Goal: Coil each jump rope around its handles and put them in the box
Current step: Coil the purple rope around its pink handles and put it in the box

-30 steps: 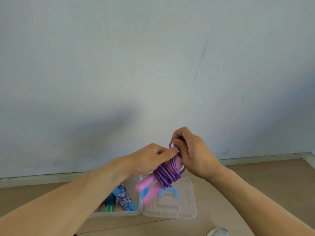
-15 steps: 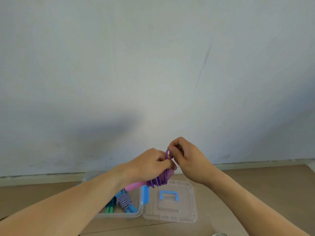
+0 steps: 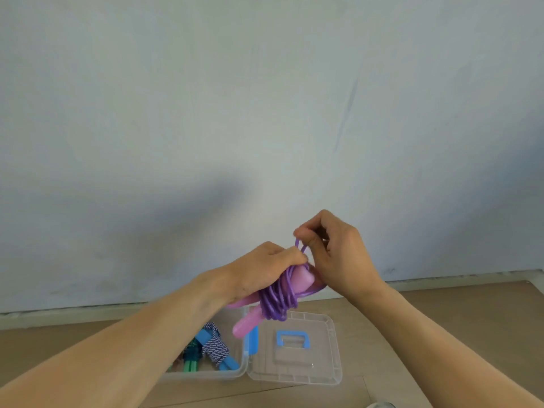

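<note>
two hands (image 3: 266,270) (image 3: 338,254) gripping one purple rope (image 3: 278,301), two pink handles (image 3: 245,325)

No readable text anywhere.

Nothing legible on the clear box (image 3: 235,375), on its lid (image 3: 323,375) with the blue lid handle (image 3: 293,338), on the pink handles (image 3: 244,326) or the purple rope (image 3: 278,301) wound round them; none on the wall (image 3: 265,113) either, only a faint dark streak. Possibly some small print on the green rope handles (image 3: 190,359) inside the box, but too blurred and small to tell.
</note>
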